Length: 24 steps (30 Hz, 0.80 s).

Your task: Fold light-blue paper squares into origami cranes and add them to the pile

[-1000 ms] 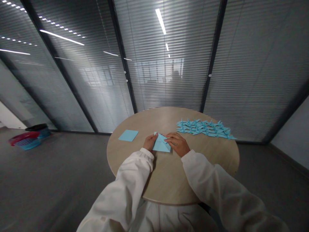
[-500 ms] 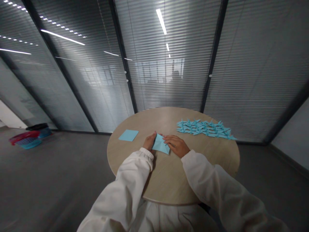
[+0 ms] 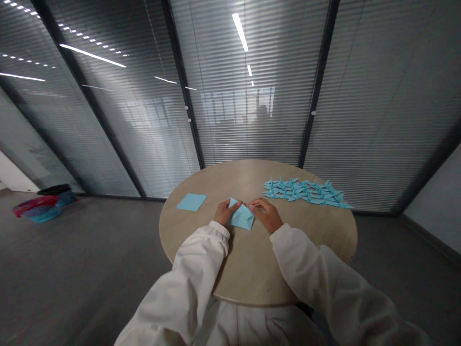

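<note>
A partly folded sheet of light blue origami paper (image 3: 242, 220) is held between my two hands over the middle of the round table. My left hand (image 3: 225, 211) grips its left side, thumb lying on top of the paper. At the upper right edge, the fingers of my right hand (image 3: 265, 214) pinch the paper; the fingertips partly hide the fold there. Left of my hands lies a flat stack or sheet of blue square paper (image 3: 191, 202). Rows of several folded blue paper cranes (image 3: 304, 190) stand close together at the table's back right.
The round wooden table (image 3: 259, 278) reaches right up to my lap. Behind it stands a glass partition with blinds (image 3: 252, 134). On the floor at far left are a basket with a red covering (image 3: 38, 209) and a dark-rimmed bin (image 3: 62, 193).
My left thumb has moved right onto the paper. My right fingers have gone from lying over the paper's right part to pinching its upper right edge.
</note>
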{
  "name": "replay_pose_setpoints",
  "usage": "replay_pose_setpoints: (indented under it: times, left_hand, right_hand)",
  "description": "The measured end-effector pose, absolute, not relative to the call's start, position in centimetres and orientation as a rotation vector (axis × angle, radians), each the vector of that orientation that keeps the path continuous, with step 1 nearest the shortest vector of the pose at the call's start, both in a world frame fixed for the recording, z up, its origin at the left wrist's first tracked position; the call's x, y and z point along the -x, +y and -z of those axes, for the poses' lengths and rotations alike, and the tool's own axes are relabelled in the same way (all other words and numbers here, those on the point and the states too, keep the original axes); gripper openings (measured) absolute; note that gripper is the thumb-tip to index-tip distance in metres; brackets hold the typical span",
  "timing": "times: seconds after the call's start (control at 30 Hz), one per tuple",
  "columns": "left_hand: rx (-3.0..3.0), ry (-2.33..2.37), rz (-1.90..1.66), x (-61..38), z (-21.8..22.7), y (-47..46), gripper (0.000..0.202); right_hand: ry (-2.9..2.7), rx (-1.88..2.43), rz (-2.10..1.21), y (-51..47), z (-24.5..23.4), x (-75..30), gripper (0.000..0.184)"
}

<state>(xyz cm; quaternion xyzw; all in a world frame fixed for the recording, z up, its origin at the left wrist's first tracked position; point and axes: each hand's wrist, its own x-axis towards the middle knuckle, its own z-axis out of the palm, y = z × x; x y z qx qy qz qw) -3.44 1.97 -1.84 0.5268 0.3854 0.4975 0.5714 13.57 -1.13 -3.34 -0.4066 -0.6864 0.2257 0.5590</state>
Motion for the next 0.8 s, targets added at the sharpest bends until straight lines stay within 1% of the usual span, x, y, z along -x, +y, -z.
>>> replay_pose_setpoints:
  times: [0.1,0.17,0.23,0.47,0.8]
  left_hand:
    - [-1.315,0.900,-1.144,3.3,1.8,1.7,0.051]
    - [-1.358,0.899,-1.127,3.2,1.7,1.6,0.052]
    - [-1.376,0.897,-1.124,3.1,1.7,1.5,0.053]
    - [-1.398,0.938,-1.142,2.9,1.4,1.2,0.049]
    - [-1.408,0.991,-1.142,2.9,1.4,1.0,0.042]
  right_hand:
    - [-1.475,1.043,-0.852,-0.4,4.0,-13.7,0.032]
    - [-1.500,0.989,-1.037,-0.1,4.2,-13.7,0.035]
    - [-1.542,0.956,-1.147,-0.1,4.2,-13.7,0.037]
    - [-1.491,1.005,-1.233,-0.3,4.1,-13.7,0.043]
    - [-1.486,1.040,-1.237,-0.3,4.1,-13.7,0.039]
